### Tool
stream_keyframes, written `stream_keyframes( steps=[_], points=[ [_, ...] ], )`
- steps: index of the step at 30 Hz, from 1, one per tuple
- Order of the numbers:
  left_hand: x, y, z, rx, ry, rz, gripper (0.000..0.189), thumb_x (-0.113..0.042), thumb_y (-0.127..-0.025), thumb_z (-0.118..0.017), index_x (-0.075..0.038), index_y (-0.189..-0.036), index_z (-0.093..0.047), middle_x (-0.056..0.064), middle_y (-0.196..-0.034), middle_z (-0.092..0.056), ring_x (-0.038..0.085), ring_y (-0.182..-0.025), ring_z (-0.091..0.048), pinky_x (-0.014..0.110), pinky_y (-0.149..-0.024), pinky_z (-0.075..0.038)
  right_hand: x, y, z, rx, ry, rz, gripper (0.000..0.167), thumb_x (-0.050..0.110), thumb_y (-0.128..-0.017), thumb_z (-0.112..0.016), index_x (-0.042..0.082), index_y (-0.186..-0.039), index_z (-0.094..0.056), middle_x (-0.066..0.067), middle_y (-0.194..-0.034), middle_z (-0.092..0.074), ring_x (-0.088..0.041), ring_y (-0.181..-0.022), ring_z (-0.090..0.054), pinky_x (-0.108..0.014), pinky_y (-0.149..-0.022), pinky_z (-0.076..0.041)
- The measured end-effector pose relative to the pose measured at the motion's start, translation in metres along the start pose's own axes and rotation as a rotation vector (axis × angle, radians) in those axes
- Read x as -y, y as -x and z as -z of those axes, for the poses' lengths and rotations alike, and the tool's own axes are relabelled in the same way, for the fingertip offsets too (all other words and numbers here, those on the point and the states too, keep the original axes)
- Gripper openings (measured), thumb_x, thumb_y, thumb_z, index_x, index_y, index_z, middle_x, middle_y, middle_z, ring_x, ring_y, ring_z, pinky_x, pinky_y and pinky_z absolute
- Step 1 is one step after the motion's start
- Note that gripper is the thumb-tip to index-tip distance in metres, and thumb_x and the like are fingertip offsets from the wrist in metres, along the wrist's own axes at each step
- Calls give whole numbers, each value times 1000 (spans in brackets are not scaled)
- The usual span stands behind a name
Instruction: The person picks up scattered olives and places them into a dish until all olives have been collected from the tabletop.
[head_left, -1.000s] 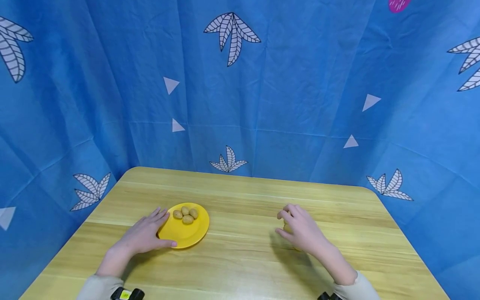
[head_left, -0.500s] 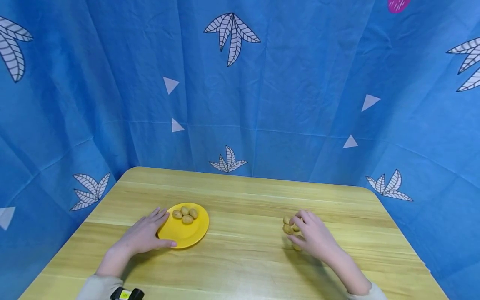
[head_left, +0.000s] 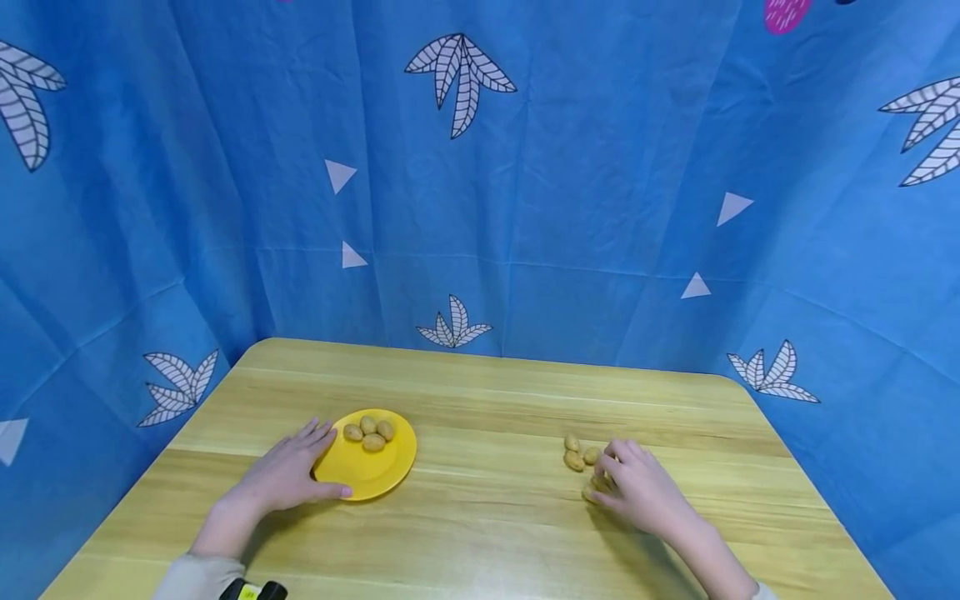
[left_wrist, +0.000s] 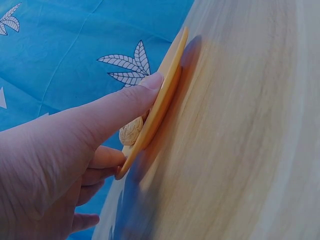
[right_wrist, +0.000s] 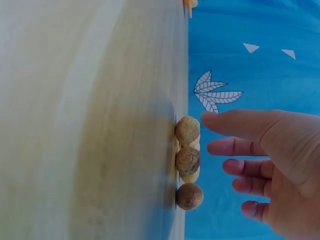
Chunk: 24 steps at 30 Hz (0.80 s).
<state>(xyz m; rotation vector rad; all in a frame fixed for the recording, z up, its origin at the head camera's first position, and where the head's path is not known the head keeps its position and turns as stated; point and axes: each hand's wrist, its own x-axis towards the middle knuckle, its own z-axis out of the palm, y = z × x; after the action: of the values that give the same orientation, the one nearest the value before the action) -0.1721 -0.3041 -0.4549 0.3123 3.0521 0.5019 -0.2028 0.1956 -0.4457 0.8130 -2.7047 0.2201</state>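
On the left of the table a yellow plate (head_left: 360, 479) carries several walnuts (head_left: 373, 442) near its far side. My left hand (head_left: 288, 475) rests against the plate's left rim, fingers and thumb spread; in the left wrist view the thumb (left_wrist: 150, 82) touches the rim. More walnuts (head_left: 574, 460) lie in a loose group on the right of the table. Directly over the nearer ones hovers my right hand (head_left: 641, 492), partly hiding them. The right wrist view shows its loosely bent fingers (right_wrist: 235, 147) apart from the walnuts (right_wrist: 188, 130), with nothing between them.
The wooden table (head_left: 480, 533) has rounded far corners. A blue curtain (head_left: 600, 167) with leaf and triangle prints hangs behind it and along both sides. A black strap device (head_left: 251, 590) sits at my left wrist.
My right hand has shifted right and nearer to me, uncovering several walnuts that it hid before. My left hand stays at the plate. The head view has tilted slightly.
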Motion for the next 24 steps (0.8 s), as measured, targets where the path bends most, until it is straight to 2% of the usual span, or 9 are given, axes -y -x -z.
stream_keyframes(
  steps=[6, 24],
  points=[
    [1, 0, -1, -2, 4, 2, 109, -73, -72, -67, 3, -146, -40, 25, -155, -33, 47, -145, -25, 67, -112, -27, -1, 2, -1, 66, 2, -4, 27, 28, -71, -85, 23, -76, -59, 11, -87, -48, -7, -80, -41, -23, -65, -35],
    [2, 1, -1, 6, 11, 5, 109, -73, -72, -67, 3, -146, -40, 25, -155, -33, 47, -145, -24, 67, -112, -26, 1, 2, -3, 132, 1, 34, 30, 25, -70, -85, 23, -76, -55, 10, -88, -45, -9, -79, -37, -25, -64, -32]
  ],
)
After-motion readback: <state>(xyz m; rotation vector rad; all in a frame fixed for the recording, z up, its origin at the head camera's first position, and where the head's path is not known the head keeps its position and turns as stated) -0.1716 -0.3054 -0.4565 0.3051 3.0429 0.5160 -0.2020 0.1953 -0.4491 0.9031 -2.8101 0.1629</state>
